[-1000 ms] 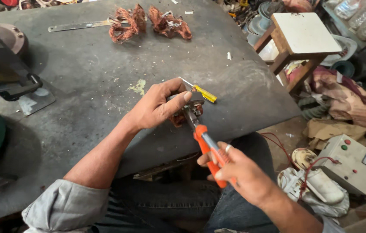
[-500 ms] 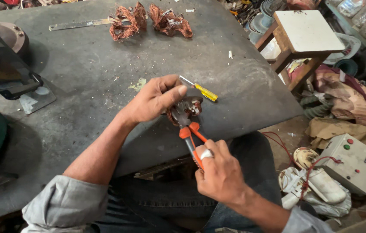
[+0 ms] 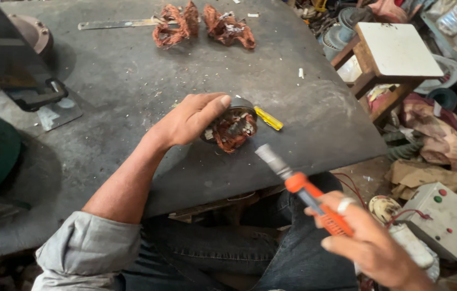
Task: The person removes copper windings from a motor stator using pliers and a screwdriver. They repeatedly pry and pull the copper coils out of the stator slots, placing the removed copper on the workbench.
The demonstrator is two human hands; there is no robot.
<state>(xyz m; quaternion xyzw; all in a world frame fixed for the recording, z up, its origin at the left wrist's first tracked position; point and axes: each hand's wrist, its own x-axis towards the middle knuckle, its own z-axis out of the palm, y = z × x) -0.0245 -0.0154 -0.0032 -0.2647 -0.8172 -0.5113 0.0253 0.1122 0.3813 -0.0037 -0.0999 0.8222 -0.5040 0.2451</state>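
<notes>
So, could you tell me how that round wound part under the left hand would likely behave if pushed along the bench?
The wound part looks round with a metal rim, so it may roll. Probably heavy for its size. Its loose copper strands look floppy and could snag. The left hand steadies it.

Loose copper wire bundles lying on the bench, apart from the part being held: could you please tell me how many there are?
2. Left copper wire bundle and right copper wire bundle lie side by side at the bench's far edge. Others may be hidden in the clutter.

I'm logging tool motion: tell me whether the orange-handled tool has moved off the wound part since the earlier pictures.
Yes. The orange-handled tool has pulled back from the wound part, toward the person and past the near edge of the table; its tip now hangs clear.
</notes>
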